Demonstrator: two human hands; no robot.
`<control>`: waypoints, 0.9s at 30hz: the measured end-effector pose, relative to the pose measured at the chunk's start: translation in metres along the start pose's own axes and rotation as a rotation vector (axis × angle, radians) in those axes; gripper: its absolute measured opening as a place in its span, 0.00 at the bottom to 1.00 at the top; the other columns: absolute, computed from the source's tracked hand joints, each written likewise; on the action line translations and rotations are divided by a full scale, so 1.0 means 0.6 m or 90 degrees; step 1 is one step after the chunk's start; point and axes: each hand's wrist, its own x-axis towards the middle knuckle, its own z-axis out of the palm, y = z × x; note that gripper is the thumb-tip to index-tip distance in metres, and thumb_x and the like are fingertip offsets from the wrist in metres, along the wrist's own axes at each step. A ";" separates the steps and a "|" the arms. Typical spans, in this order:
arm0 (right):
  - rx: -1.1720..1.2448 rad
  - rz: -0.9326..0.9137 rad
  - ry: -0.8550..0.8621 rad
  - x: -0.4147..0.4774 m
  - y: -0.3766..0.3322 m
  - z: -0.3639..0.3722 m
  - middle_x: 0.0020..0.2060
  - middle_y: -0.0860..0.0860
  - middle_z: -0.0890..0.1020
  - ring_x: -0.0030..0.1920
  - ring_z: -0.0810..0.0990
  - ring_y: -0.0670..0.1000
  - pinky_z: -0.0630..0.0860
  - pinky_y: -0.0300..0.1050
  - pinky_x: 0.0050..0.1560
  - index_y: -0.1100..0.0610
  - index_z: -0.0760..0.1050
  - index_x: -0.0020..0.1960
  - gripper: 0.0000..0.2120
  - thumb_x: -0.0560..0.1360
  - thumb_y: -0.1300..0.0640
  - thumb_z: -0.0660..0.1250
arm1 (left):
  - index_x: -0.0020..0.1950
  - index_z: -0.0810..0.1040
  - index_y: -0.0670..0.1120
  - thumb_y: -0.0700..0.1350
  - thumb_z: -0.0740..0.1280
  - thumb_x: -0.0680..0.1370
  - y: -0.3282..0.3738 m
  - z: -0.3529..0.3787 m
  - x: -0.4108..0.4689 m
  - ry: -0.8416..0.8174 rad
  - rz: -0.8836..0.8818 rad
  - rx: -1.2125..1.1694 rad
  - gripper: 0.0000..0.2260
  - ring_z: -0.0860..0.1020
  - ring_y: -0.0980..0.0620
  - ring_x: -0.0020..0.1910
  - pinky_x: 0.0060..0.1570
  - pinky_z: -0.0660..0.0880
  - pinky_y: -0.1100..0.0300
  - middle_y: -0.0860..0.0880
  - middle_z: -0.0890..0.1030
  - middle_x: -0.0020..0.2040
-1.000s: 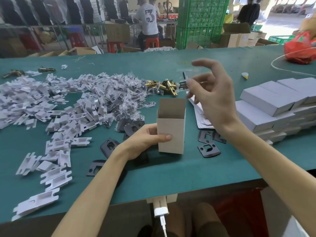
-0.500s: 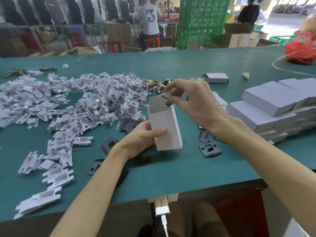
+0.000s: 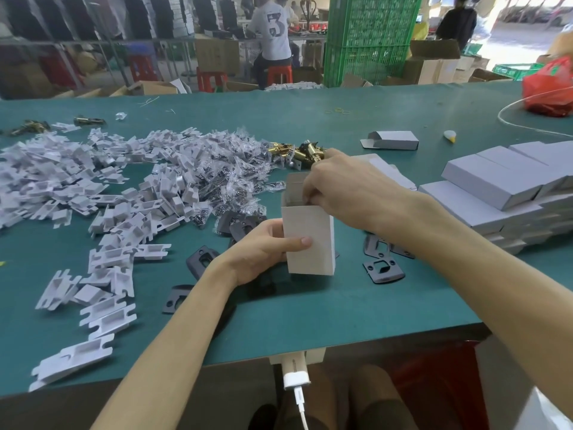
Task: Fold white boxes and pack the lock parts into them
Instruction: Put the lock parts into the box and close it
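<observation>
A white box point(image 3: 310, 243) stands upright on the green table, its top end open. My left hand point(image 3: 260, 252) grips its left side, thumb across the front face. My right hand point(image 3: 350, 193) is over the box mouth with its fingers curled down inside; the small lock part it carried is hidden by those fingers. Just behind the box lie brass latches point(image 3: 305, 152). Black strike plates point(image 3: 383, 270) lie flat to the right of the box, and others are to its left.
Bagged screws point(image 3: 229, 169) and white plastic inserts point(image 3: 77, 187) are heaped on the left. Closed white boxes point(image 3: 496, 193) are stacked on the right, and one folded box point(image 3: 392, 140) lies further back. A red bag point(image 3: 548, 88) and a white cable point(image 3: 527, 125) are at the far right.
My right hand came down from above the latches with a small part and pushed its fingers into the box mouth. My left hand straightened the box after tilting it.
</observation>
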 end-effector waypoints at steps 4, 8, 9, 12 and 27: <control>0.030 -0.019 -0.042 0.004 0.008 0.010 0.44 0.56 0.81 0.57 0.70 0.55 0.75 0.51 0.46 0.57 0.82 0.52 0.09 0.82 0.62 0.63 | 0.64 0.83 0.44 0.42 0.75 0.78 -0.002 0.000 0.001 0.010 0.000 -0.002 0.14 0.82 0.42 0.63 0.57 0.80 0.53 0.40 0.84 0.63; 0.015 -0.019 -0.080 0.006 0.009 0.016 0.39 0.51 0.76 0.60 0.69 0.57 0.66 0.50 0.48 0.51 0.79 0.49 0.09 0.84 0.52 0.62 | 0.63 0.84 0.44 0.40 0.73 0.79 -0.001 0.002 0.001 0.002 0.005 0.006 0.13 0.83 0.43 0.62 0.56 0.80 0.54 0.41 0.84 0.62; 0.010 -0.014 -0.089 0.005 0.008 0.017 0.38 0.50 0.74 0.58 0.70 0.56 0.62 0.49 0.49 0.49 0.74 0.44 0.11 0.84 0.48 0.61 | 0.64 0.83 0.43 0.40 0.72 0.79 -0.001 0.002 0.001 -0.003 0.006 0.012 0.13 0.83 0.42 0.62 0.57 0.80 0.54 0.40 0.84 0.63; 0.001 -0.001 -0.106 0.002 0.009 0.024 0.38 0.48 0.75 0.55 0.69 0.54 0.59 0.53 0.57 0.51 0.76 0.42 0.17 0.83 0.42 0.61 | 0.67 0.81 0.40 0.39 0.72 0.79 -0.001 0.003 0.002 -0.006 0.008 0.030 0.15 0.82 0.41 0.63 0.58 0.80 0.53 0.38 0.83 0.65; 0.001 -0.011 -0.109 -0.016 -0.005 0.036 0.33 0.46 0.67 0.41 0.69 0.55 0.60 0.51 0.60 0.51 0.68 0.42 0.12 0.81 0.47 0.64 | 0.63 0.84 0.45 0.40 0.73 0.79 -0.001 0.010 0.002 -0.022 0.006 0.039 0.13 0.83 0.43 0.62 0.58 0.79 0.55 0.40 0.84 0.63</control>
